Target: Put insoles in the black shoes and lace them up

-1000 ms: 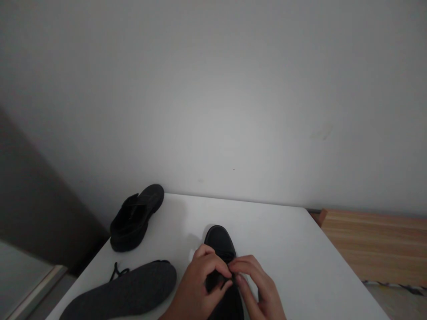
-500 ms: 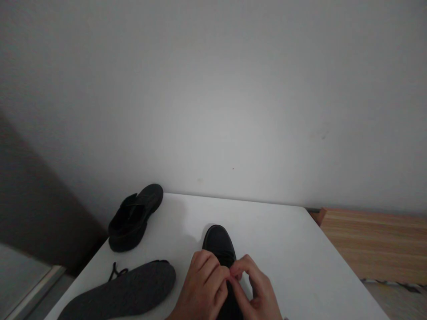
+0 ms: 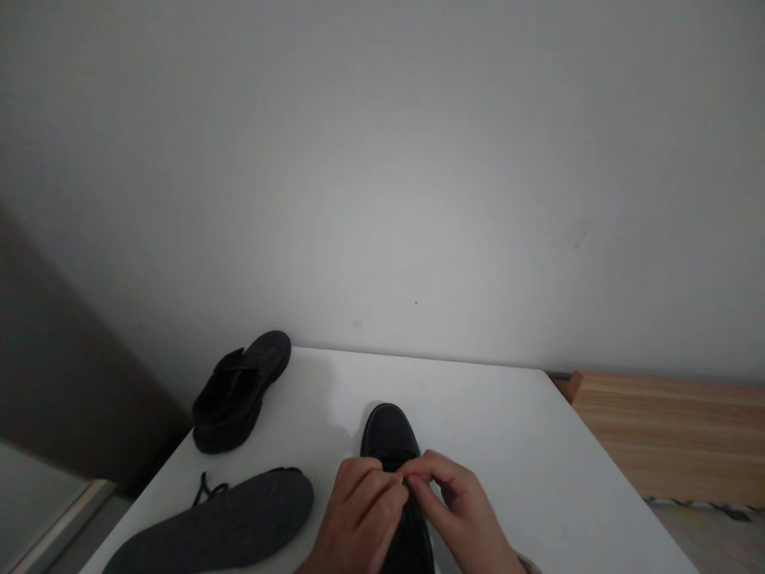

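Note:
A black shoe [image 3: 387, 430] stands on the white table [image 3: 508, 446], toe pointing away from me. My left hand [image 3: 358, 518] and my right hand [image 3: 460, 510] meet over the shoe's lacing area, fingertips pinched together on what looks like its dark lace. The lace itself is mostly hidden under my fingers. The shoe's rear half is covered by my hands and cut off by the frame's bottom edge.
A second black shoe [image 3: 239, 392] lies at the table's far left corner. A grey insole [image 3: 227, 526] lies at the near left with a loose black lace [image 3: 206, 486] beside it. A wooden surface [image 3: 669, 434] adjoins the table on the right. A plain wall rises behind.
Both hands have shifted slightly toward the shoe's toe, with the fingers regripping at the lacing. The shoes and the insole have stayed put.

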`<action>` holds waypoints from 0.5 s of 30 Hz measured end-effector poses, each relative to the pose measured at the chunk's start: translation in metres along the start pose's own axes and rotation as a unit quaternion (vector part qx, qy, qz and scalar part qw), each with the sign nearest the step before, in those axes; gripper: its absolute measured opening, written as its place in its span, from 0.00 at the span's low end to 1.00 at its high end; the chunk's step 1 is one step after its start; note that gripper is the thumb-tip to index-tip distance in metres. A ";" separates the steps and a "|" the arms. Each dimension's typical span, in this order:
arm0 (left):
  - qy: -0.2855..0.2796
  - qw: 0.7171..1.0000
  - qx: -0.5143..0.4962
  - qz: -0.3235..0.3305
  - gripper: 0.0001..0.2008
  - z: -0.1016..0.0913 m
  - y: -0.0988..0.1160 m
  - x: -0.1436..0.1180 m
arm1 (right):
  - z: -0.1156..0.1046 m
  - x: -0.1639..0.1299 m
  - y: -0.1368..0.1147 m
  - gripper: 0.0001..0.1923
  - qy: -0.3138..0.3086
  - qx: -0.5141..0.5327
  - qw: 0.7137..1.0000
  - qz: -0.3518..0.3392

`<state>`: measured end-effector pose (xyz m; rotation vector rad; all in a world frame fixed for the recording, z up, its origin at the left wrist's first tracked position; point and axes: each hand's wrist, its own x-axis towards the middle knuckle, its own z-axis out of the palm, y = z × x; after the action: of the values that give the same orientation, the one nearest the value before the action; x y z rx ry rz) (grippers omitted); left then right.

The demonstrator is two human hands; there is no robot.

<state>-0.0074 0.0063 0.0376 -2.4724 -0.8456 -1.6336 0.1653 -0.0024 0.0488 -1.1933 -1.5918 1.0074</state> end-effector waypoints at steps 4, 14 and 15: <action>0.004 1.000 0.001 -0.025 0.08 -0.001 -0.001 0.000 | -0.005 0.003 -0.005 0.09 -0.019 -0.012 1.000 -0.005; -0.033 0.998 -0.012 -0.055 0.08 -0.010 -0.004 -0.002 | 0.002 -0.001 -0.003 0.09 0.023 -0.075 0.991 -0.109; -0.037 0.998 -0.015 -0.055 0.08 -0.012 -0.003 -0.003 | 0.003 -0.001 -0.003 0.09 0.031 -0.079 0.990 -0.112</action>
<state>-0.0196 0.0039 0.0398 -2.5639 -0.9901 -1.6087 0.1620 -0.0042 0.0505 -1.1091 -1.7371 0.7062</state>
